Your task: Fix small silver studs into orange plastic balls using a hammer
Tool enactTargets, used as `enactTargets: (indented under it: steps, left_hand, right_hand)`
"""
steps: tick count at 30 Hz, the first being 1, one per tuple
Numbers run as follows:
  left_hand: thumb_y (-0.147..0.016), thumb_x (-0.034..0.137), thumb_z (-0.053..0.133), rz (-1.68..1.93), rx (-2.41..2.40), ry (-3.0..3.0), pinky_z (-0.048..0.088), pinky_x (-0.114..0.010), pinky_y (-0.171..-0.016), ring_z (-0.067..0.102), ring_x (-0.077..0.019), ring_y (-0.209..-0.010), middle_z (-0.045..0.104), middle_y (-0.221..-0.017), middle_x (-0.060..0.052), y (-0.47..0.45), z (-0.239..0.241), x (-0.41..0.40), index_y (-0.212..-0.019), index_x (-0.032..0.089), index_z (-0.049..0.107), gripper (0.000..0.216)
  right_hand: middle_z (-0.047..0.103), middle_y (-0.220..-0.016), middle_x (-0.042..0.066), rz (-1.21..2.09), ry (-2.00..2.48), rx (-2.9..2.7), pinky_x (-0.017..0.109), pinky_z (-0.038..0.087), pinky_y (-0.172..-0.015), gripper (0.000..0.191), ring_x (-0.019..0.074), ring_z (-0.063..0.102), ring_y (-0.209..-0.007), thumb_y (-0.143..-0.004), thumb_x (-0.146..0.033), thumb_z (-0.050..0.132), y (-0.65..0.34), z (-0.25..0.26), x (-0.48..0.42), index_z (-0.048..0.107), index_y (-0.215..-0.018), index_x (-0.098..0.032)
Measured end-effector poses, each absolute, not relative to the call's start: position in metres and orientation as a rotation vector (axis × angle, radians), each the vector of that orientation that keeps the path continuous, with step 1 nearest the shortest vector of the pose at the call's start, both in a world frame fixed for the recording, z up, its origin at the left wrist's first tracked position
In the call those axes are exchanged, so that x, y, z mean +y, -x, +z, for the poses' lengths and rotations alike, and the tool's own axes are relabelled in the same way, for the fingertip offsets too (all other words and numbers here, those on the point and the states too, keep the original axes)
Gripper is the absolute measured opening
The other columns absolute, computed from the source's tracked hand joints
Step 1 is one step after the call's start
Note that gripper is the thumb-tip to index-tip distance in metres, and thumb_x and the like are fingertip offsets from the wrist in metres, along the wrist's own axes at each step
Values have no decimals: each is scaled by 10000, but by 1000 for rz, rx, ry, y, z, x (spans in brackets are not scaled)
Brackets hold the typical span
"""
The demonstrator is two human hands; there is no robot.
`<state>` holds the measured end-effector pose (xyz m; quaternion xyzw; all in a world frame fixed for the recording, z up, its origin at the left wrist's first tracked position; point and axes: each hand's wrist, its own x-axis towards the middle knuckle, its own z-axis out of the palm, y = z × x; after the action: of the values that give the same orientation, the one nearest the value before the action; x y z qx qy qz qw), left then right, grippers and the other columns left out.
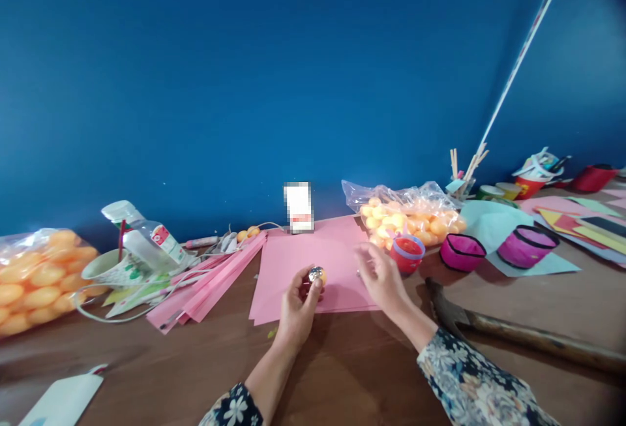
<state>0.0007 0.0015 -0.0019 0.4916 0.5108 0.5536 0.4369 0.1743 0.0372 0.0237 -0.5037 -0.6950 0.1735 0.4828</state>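
Note:
Between the thumb and fingers of my left hand point(297, 305) is a small ball point(317, 274), orange-yellow with a shiny, silvery patch on top. It is held over a stack of pink paper point(313, 250). To its right, my right hand point(384, 279) hovers above the paper's right side, fingers curled toward the thumb and blurred. A tiny glinting speck shows at its fingertips, too small to name. Just beyond that hand stands a red cup point(407, 259) with a lilac rim; its contents look reddish.
Bags of orange balls lie at left point(44, 276) and behind the cup point(415, 217). A hammer point(518, 331) rests at right, beside magenta fabric containers point(462, 253). A tilted plastic bottle point(151, 243), pink strips point(215, 289) and a cable point(112, 318) are at left. Behind stands a blue partition point(313, 87).

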Motion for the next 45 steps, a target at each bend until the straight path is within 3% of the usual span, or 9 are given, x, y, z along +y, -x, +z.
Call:
enactTargets:
  steps: [10, 30, 39, 45]
  left_hand:
    - [-739, 387, 581, 1358, 1256, -1253, 509, -271, -653, 604, -156, -743, 631, -917, -73, -2, -3, 1, -1089, 146, 535, 427]
    - [-748, 388, 572, 1340, 1227, -1258, 512, -254, -655, 605, -140, -731, 628, -888, -61, -2, -4, 1, -1093, 166, 530, 412]
    - [-734, 397, 586, 1357, 1221, -1238, 501, -257, -651, 605, -147, -731, 631, -898, -64, -2, -3, 0, -1078, 155, 540, 424]
    - [-729, 401, 588, 1354, 1222, -1242, 507, -262, -647, 610, -152, -731, 633, -907, -72, -2, -2, 0, -1074, 148, 542, 431]
  right_hand:
    - [619, -790, 48, 79, 1691, -2307, 221, 310, -560, 177, 166, 554, -801, -834, -214, 435, -192, 31, 40, 583, -738, -197]
    - [588, -977, 48, 122, 1959, -2332, 226, 316, -623, 233, 169, 542, -875, -843, -188, 395, -198, 31, 46, 625, -866, -220]
    - [599, -889, 42, 82, 1881, -2269, 231, 278, -546, 203, 166, 551, -793, -859, -254, 409, -200, 24, 47, 605, -815, -222]
    - [601, -919, 45, 126, 1888, -2217, 226, 287, -564, 164, 165, 544, -814, -847, -221, 423, -199, 23, 47, 576, -905, -231]
